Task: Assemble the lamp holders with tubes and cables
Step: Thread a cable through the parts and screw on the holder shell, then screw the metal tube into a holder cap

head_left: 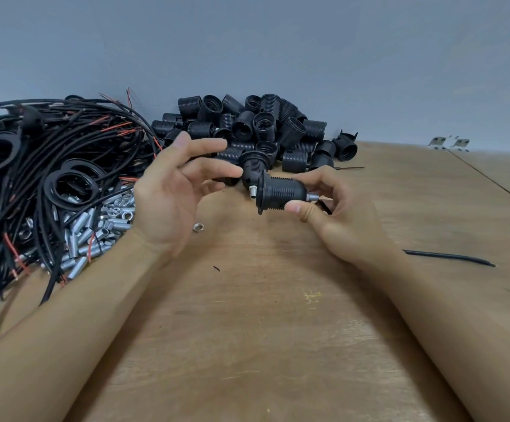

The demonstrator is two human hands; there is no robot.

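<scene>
Cables in black, some with red wire ends, lie tangled at the far left of our wooden table, with black rings resting among them. Just beside that tangle, toward us, sits a heap of short metal tubes and nuts, and one loose nut lies apart on the bare wood below our left hand. Against the grey wall a pile of black threaded lamp holders spreads across the middle. A single black cable lies on the table to the right of our right forearm, and small metal brackets sit far off near the wall.

Our right hand grips a lamp holder sideways above the table, thumb pressed on its threaded body and fingers curled behind; a metal tube end juts from its narrow end toward that hand. Our left hand hovers just beside it, fingers spread and relaxed, holding nothing we can see.
</scene>
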